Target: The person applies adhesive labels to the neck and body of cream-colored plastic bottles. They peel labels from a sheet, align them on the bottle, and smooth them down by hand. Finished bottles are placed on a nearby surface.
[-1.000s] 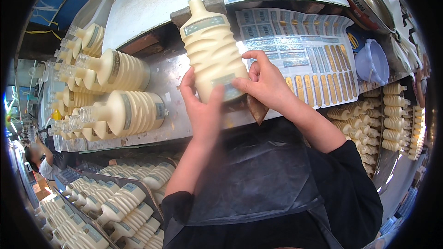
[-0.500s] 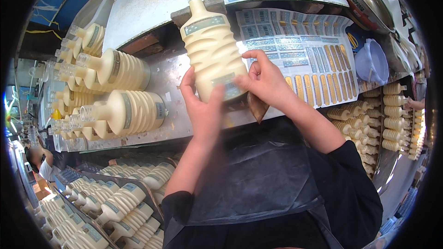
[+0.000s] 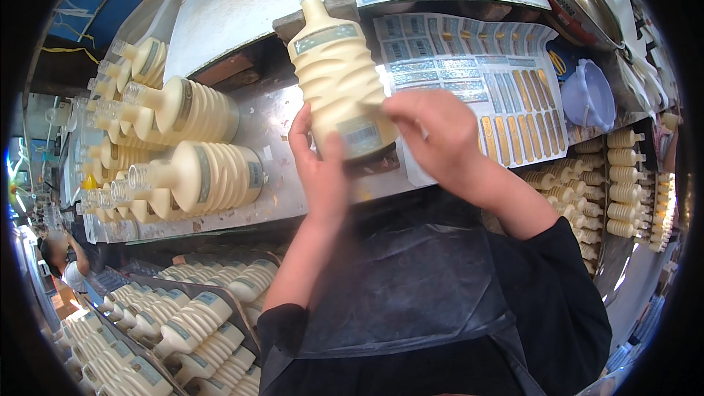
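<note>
A cream bottle (image 3: 339, 81) with wavy ridges and a clear glass neck lies with its neck away from me, against a dark block (image 3: 288, 24). It bears a blue-grey label near the shoulder and a small label (image 3: 361, 135) with a barcode near its base. My left hand (image 3: 323, 165) grips the bottle's lower left side, the fingers along its edge and the blurred thumb by the lower label. At that label's upper right, my right hand (image 3: 440, 132) is closed in a pinch; a small dark tip shows at the fingertips, too little to name.
Several cream bottles (image 3: 213, 176) lie on the bench at left. Label sheets (image 3: 506, 88) with gold and blue strips lie right of the bottle, near a lavender bucket (image 3: 589, 95) and yellow-handled scissors (image 3: 558, 64). Racked bottles (image 3: 194, 323) fill the lower left; more (image 3: 623, 194) are at right.
My right hand has turned over and closed into a pinch at the lower label. A brown pointed piece seen below it is out of sight. The left thumb has shifted left, exposing the barcode.
</note>
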Tool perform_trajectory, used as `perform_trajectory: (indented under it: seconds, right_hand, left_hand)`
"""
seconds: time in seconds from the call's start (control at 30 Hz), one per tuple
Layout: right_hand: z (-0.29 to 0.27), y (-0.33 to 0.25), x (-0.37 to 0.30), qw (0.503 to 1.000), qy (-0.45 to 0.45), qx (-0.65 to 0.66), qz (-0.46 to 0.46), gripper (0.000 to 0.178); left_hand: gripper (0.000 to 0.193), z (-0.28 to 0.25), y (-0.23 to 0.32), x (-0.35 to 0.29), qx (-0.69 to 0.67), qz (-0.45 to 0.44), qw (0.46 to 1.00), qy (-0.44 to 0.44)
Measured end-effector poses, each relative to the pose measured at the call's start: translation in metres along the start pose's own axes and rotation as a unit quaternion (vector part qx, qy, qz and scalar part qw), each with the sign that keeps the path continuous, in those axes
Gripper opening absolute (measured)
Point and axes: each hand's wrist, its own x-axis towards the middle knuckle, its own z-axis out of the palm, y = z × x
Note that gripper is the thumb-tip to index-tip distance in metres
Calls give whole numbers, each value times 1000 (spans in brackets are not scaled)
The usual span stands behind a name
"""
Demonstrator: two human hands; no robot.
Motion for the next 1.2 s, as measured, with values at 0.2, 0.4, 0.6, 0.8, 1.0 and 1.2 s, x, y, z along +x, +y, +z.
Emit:
perform_trajectory:
  seconds: [0.2, 0.4, 0.6, 0.8, 1.0, 1.2]
  right_hand:
    - [9, -32, -4, 991, -23, -5, -134, 23]
    - [28, -41, -12, 982, -80, -1, -171, 23]
    - [26, -35, -2, 942, 23, 210, 260, 32]
    - [35, -17, -20, 965, 47, 114, 233, 33]
    - [35, 8, -29, 957, 83, 131, 244, 37]
    - [9, 4, -21, 999, 38, 38, -7, 25]
  left_hand:
    - [48, -7, 0, 6, -107, -31, 994, 1]
    - [52, -20, -8, 12, -120, -49, 991, -20]
    - [60, -19, -23, 7, 149, 92, 984, 17]
    - [65, -6, -23, 11, 333, 173, 926, 44]
    - [65, -2, -17, 11, 305, 155, 938, 53]
    - [62, -7, -13, 19, 153, 51, 986, 45]
